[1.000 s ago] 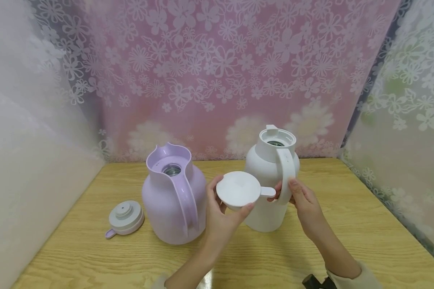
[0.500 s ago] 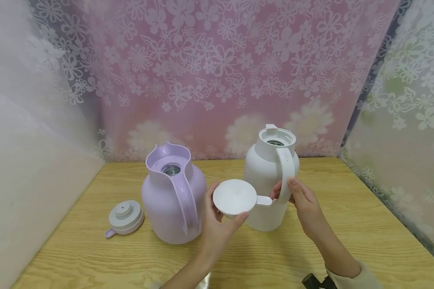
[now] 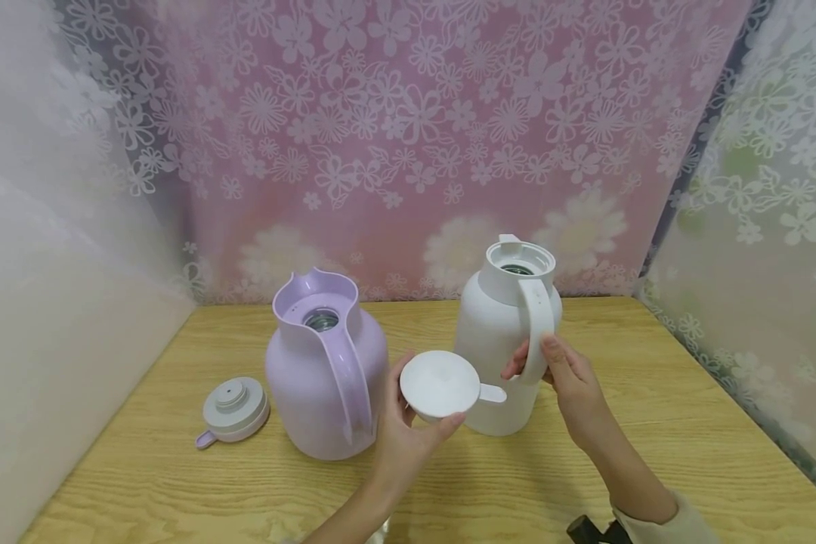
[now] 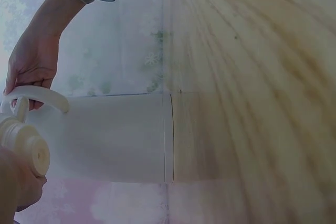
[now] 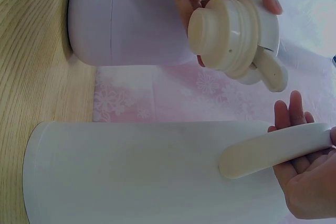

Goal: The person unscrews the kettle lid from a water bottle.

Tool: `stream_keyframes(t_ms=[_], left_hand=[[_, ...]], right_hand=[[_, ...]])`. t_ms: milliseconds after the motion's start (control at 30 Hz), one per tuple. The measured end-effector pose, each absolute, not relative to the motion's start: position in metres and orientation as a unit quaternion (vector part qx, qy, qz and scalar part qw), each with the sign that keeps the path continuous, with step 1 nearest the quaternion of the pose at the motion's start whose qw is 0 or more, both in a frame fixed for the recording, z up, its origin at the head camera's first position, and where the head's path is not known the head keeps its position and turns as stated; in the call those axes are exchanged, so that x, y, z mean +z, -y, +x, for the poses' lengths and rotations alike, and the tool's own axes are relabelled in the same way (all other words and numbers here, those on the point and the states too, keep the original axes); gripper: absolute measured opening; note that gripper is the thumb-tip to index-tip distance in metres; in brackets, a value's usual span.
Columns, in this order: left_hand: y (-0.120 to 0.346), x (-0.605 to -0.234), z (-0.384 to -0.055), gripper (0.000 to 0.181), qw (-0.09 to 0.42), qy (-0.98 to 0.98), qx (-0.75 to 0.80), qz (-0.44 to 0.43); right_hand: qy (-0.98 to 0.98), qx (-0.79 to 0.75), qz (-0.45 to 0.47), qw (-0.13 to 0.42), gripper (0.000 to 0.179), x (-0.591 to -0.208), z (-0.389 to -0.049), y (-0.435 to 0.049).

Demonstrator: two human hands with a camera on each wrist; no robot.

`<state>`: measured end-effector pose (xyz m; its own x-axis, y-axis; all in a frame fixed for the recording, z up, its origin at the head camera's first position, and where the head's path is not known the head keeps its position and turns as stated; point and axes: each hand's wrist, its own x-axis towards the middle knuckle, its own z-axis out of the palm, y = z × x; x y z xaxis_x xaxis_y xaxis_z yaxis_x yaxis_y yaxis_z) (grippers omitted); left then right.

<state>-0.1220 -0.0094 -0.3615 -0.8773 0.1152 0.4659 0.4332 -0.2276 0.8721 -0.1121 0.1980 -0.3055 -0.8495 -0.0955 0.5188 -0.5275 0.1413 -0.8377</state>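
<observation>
My left hand holds a white thermos lid by its rim, thumb at the front edge, its small tab pointing right. In the right wrist view the underside of this lid shows a stepped, cream stopper. The fingers of my right hand go through the handle of a white thermos jug, with the thumb against its outer side. This jug stands upright on the table, its mouth uncovered. Left of the lid stands a lilac thermos jug, also without its lid.
A grey and lilac lid lies stopper-up on the wooden table, left of the lilac jug. Flower-patterned sheets close off the back and sides. A black device sits at the right sleeve.
My left hand has lowered the white lid and brought it slightly left, away from the white jug's handle. The right hand stays on the handle, and both jugs stand where they were.
</observation>
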Motion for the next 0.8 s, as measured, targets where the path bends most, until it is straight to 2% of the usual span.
stream_keyframes(t_ms=[800], left_hand=[[0.013, -0.387, -0.13, 0.083, 0.075, 0.637, -0.73, -0.234]], right_hand=[[0.743, 0.612, 0.205, 0.176, 0.042, -0.305, -0.111, -0.197]])
